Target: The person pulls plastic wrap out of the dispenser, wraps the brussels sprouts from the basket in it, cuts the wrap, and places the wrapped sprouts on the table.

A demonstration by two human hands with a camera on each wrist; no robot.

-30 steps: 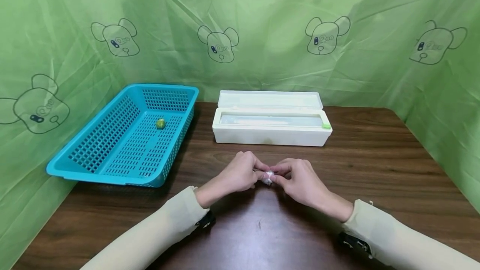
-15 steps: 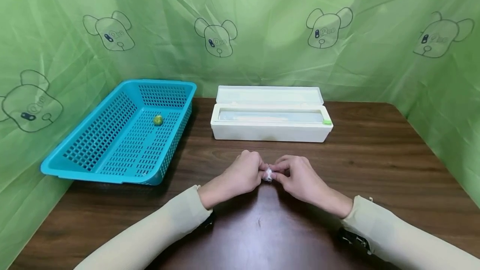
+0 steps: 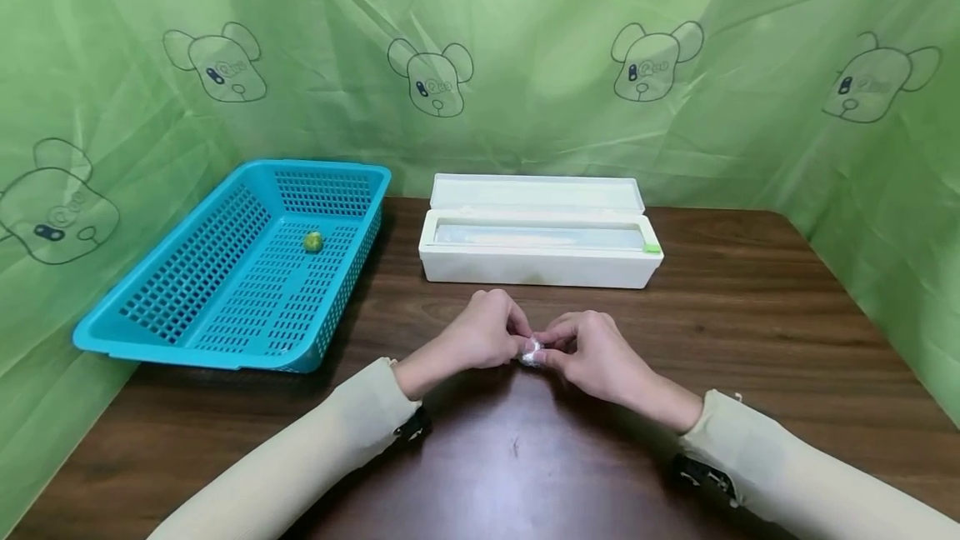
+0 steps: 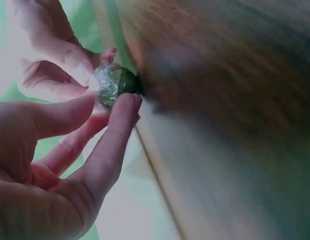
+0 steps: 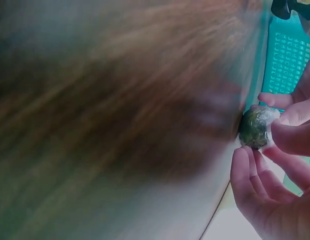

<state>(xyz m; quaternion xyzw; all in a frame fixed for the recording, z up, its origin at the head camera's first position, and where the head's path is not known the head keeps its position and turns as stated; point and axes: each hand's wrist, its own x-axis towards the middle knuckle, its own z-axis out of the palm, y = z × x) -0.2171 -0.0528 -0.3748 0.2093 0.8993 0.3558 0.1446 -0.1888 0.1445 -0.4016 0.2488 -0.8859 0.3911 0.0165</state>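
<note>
Both hands meet over the wooden table, with a small round green fruit [image 3: 531,353] wrapped in clear film between them. My left hand [image 3: 483,333] pinches it from the left with thumb and fingers. From the other side my right hand [image 3: 606,361] pinches it too. In the left wrist view, crinkled shiny film gathers on one side of the green fruit [image 4: 117,84], and its dark green skin shows through. The right wrist view shows the fruit [image 5: 255,129] between the fingertips of both hands.
Behind the hands stands a white cling film dispenser [image 3: 536,267], lid raised, with a green slider [image 3: 652,248] at its right end. To the left is a blue perforated basket [image 3: 172,356] holding one small yellow-green fruit [image 3: 312,242]. Green printed sheeting [image 3: 540,123] encloses the table.
The hands stay together on the wrapped fruit and have shifted slightly left. Their fingers have moved a little around the film. The head view has tilted slightly.
</note>
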